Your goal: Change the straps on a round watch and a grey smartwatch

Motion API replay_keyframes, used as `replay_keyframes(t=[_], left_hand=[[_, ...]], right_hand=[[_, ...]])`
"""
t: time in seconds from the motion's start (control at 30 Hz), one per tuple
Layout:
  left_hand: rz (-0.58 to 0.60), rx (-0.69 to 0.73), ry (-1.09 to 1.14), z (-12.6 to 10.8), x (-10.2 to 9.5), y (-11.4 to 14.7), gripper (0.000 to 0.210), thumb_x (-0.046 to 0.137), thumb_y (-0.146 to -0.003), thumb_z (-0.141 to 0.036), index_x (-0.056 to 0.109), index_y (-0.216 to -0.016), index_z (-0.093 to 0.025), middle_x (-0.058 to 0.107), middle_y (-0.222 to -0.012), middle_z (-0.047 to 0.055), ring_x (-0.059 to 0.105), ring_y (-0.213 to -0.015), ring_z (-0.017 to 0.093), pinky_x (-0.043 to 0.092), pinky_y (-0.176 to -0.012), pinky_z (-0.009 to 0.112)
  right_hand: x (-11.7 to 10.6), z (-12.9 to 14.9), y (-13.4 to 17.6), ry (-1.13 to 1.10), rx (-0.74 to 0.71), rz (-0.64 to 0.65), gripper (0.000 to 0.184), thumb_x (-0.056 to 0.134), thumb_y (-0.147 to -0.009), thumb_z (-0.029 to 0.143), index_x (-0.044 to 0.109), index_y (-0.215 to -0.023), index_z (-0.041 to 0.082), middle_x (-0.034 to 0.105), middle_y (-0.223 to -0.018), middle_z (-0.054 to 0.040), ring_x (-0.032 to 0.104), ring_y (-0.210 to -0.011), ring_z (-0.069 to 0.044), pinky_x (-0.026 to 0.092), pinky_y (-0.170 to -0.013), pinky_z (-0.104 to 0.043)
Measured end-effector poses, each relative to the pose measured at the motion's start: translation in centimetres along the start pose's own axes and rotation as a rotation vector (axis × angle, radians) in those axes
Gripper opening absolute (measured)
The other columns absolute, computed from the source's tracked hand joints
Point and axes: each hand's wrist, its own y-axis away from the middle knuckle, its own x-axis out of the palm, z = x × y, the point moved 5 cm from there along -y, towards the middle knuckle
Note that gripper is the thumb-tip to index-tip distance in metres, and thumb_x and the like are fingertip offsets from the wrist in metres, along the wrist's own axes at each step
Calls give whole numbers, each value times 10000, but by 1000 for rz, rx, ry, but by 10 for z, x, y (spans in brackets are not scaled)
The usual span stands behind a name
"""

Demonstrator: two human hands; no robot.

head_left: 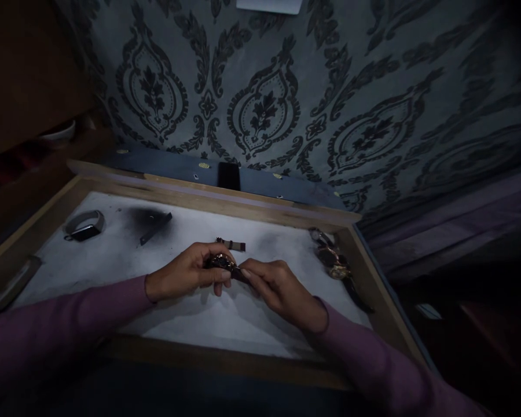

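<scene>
Over the middle of a wooden tray (260, 200) lined with white, my left hand (191, 269) grips a wristwatch (221, 262) by its round case, thumb in front. The case has a gold-coloured rim. From its right side runs a dark strap (239, 274), which my right hand (282, 289) pinches between thumb and fingers. Just behind my hands, a short brown strap piece (232, 244) lies on the white lining. Whether the strap is joined to the case is hidden by my fingers.
A smartwatch (85, 230) and a dark flat strip (156, 229) lie at the tray's left. Several watches (332, 258) line its right side. A long pale object (17, 284) rests at the left edge. Behind the tray sits a black phone-like object (228, 175) near the patterned wall.
</scene>
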Motion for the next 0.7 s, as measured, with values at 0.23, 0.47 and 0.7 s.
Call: replay_keyframes(t=[0.23,0.47,0.7], left_hand=[[-6,-13,-13,-1,1,0,196,652,-837,-289,562,-898,-126,656,-751,22,585,-594,93,361,-539,207],[4,10,-52,-2,-1,1,184,636,-843,-291,528,-879,-146,651,-777,24,591,-624,102,364,-535,217],[5,42,-199,-12,-1,-2,176,592,-870,-295,494,-921,-158,646,-851,51,600,-659,107,394,-509,196]], right_hand=[[2,-1,1,-17,3,-35,295,388,-999,239,576,-786,162,486,-543,41,461,-463,-81,346,-502,-207],[0,0,0,-17,49,-31,312,381,-998,247,582,-778,158,476,-541,41,458,-471,-84,341,-504,-210],[-6,-2,-3,52,11,-51,278,375,-1002,231,559,-804,167,476,-569,38,460,-483,-87,337,-511,-212]])
